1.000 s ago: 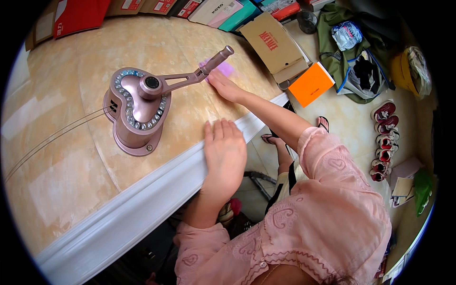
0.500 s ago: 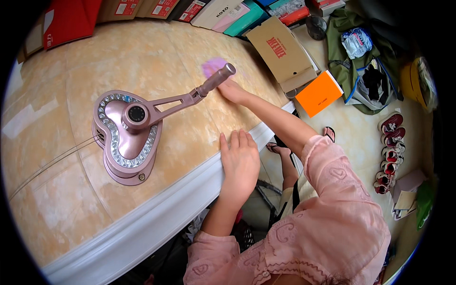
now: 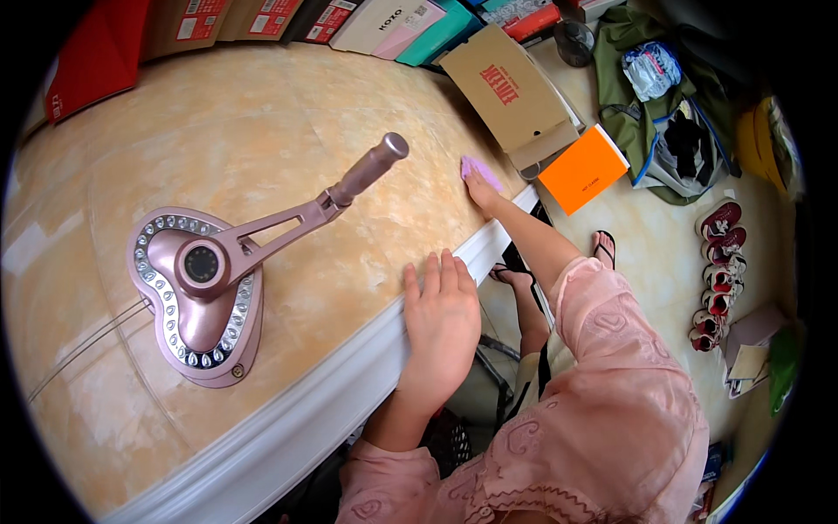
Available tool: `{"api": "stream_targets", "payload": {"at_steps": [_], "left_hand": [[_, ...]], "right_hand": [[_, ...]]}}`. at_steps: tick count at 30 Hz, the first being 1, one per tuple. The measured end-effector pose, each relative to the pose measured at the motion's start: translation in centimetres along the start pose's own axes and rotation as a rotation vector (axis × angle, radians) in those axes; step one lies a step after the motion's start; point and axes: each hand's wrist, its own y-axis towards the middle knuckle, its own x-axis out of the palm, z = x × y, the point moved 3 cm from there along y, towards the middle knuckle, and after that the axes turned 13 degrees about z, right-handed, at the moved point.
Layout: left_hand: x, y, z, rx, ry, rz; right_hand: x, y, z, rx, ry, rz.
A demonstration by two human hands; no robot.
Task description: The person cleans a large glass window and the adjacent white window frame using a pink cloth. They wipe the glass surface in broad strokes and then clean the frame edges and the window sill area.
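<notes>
My right hand [image 3: 479, 190] reaches over the counter toward its right end and presses a purple cloth [image 3: 482, 171] onto the surface. Part of the cloth shows past my fingers. My left hand [image 3: 443, 319] lies flat on the white counter edge, its fingers stretched onto the tan tiled counter [image 3: 288, 96]; nothing is in it. To the left stands a metallic pink, heart-shaped device [image 3: 202, 301] rimmed with clear stones. It has a round dark dial and a long arm ending in a ribbed handle, which juts toward the middle of the counter.
Shoe boxes [image 3: 384, 28] line the counter's far side. An open brown box [image 3: 506, 92] and an orange box [image 3: 583, 170] sit by the right end. On the floor are a green bag [image 3: 624, 122] and several shoes [image 3: 720, 271]. Two thin cables run left from the device.
My right hand has moved the purple cloth right and nearer, away from beside the handle. The device now appears lower and farther left as the view shifts. My left hand stays on the edge.
</notes>
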Motion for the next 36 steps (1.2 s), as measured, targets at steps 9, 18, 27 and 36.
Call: {"api": "stream_targets", "payload": {"at_steps": [9, 18, 27, 36], "left_hand": [[-0.1, -0.1, -0.1, -0.002, -0.063, -0.030], [2.9, 2.3, 1.1, -0.071, -0.125, 0.018], [3.0, 2.1, 1.2, -0.045, -0.132, 0.012], [2.3, 2.5, 1.5, -0.008, -0.158, -0.025]], "right_hand": [[-0.3, 4.2, -15.8, -0.266, 0.114, 0.007], [-0.1, 1.7, 7.4, 0.225, 0.038, 0.054], [0.9, 10.6, -23.9, -0.564, 0.210, -0.006], [1.3, 14.4, -5.8, -0.103, 0.098, 0.048]]}}
